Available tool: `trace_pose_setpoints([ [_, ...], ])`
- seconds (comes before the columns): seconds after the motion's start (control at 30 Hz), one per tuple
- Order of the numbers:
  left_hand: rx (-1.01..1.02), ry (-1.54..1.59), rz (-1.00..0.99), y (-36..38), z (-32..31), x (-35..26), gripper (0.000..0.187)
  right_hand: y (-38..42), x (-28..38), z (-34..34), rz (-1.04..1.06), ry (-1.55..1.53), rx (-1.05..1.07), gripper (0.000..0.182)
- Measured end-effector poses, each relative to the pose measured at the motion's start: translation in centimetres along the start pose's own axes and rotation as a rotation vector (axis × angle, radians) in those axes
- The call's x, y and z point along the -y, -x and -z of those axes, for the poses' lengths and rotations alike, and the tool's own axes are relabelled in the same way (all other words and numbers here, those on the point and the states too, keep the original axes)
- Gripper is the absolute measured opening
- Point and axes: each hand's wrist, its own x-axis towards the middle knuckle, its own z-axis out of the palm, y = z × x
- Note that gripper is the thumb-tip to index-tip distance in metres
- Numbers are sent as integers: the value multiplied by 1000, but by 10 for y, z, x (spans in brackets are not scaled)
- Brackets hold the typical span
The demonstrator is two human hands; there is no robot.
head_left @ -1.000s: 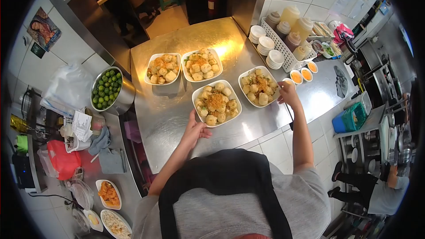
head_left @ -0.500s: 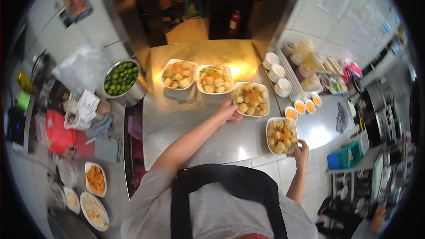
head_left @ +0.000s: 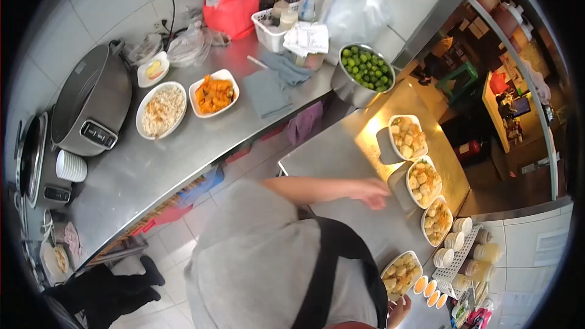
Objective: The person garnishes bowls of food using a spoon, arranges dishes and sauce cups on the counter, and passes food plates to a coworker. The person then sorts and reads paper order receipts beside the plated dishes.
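Observation:
My left hand (head_left: pixel 368 194) hovers over the steel counter (head_left: pixel 329 146) with its fingers stretched out and nothing in it. To its right, three white bowls of pale chunks with an orange-brown topping stand in a row: a far bowl (head_left: pixel 391 129), a middle bowl (head_left: pixel 409 194) and a near bowl (head_left: pixel 424 236). A fourth white bowl (head_left: pixel 417 256) of the same food is lower down. My right hand (head_left: pixel 400 312) has its fingers at that bowl's lower edge, gripping it; part of the hand is hidden by my body.
Beside the fourth bowl are several small cups of orange sauce (head_left: pixel 420 284) and stacked white lidded cups (head_left: pixel 443 258). A pot of green limes (head_left: pixel 359 94) stands at the counter's corner. Plates of food, cloths (head_left: pixel 268 91) and a large cooker (head_left: pixel 91 103) occupy the left counter. Another person's dark-clothed legs (head_left: pixel 116 289) show at lower left.
My view has swung left, bringing the left counter into sight. My left hand has let go of the third bowl and drawn back from it. My right hand stays at the fourth bowl.

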Motion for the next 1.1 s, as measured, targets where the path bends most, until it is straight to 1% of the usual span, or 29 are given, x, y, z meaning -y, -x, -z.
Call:
trace_pose_setpoints([
  [0.03,-80,2,20,31,20,-3,39,-4,10,6,-35,141,-94,39],
  [0.07,-76,15,-43,59,46,-2,36,-13,20,10,175,351,-176,38],
  [0.1,-206,18,-51,101,53,-19,34,-22,30,12,366,557,-284,36],
  [0.13,-315,83,-76,138,65,-26,32,-37,43,6,692,588,-392,35],
  [0.17,-469,119,-126,169,75,-30,29,-48,62,-7,1006,639,-515,34],
  [0.2,-632,159,-176,198,82,-36,27,-45,90,-30,799,479,-524,30],
  [0.23,-690,250,-286,222,97,-31,24,-22,138,-55,611,397,-336,28],
  [0.27,-871,292,-337,243,105,-26,29,-8,170,-90,804,220,-332,23],
  [0.3,-948,360,-407,258,123,-13,34,-24,175,-110,982,332,-332,15],
  [0.33,-980,408,-457,270,134,-5,33,-36,178,-135,1060,346,-296,9],
  [0.37,-1018,462,-508,281,140,-1,32,-23,197,-165,1018,330,-214,17],
  [0.4,-997,442,-511,286,142,-2,32,-9,217,-192,942,354,-97,26],
  [0.47,-1040,499,-548,289,140,-2,30,6,244,-237,991,379,33,30],
  [0.5,-1029,486,-553,290,140,-3,30,6,258,-255,1070,364,65,30],
  [0.57,-1048,242,-492,289,132,-9,27,12,289,-278,1220,345,114,27],
  [0.6,-1047,184,-507,287,124,-15,22,18,308,-283,1291,341,130,25],
  [0.63,-1043,179,-510,286,127,-16,22,21,325,-289,1365,348,111,22],
  [0.67,-1057,47,-506,286,132,-14,19,23,343,-294,1438,357,93,20],
  [0.7,-1070,-83,-499,286,136,-13,17,26,361,-295,1368,401,141,15],
  [0.73,-1100,-109,-532,284,134,-16,14,30,379,-295,1297,443,188,15],
  [0.77,-1096,-111,-534,283,139,-16,14,32,396,-296,1417,413,152,22],
  [0.8,-1092,-152,-547,282,145,-12,13,32,413,-298,1537,381,115,32],
  [0.87,-1096,-210,-570,279,152,-9,12,27,445,-303,1645,225,101,43],
  [0.9,-1091,-212,-570,277,154,-7,12,27,462,-300,1669,344,53,44],
  [0.97,-1083,-283,-577,272,155,-7,11,27,494,-294,1775,406,-85,44],
  [1.0,-1072,-250,-552,274,154,-9,10,12,511,-293,1827,458,-202,42],
  [1.03,-1067,-252,-552,272,155,-9,10,11,527,-289,1795,471,-218,40],
  [1.1,-1091,-400,-584,270,159,-9,10,-1,562,-279,1789,517,-359,39],
])
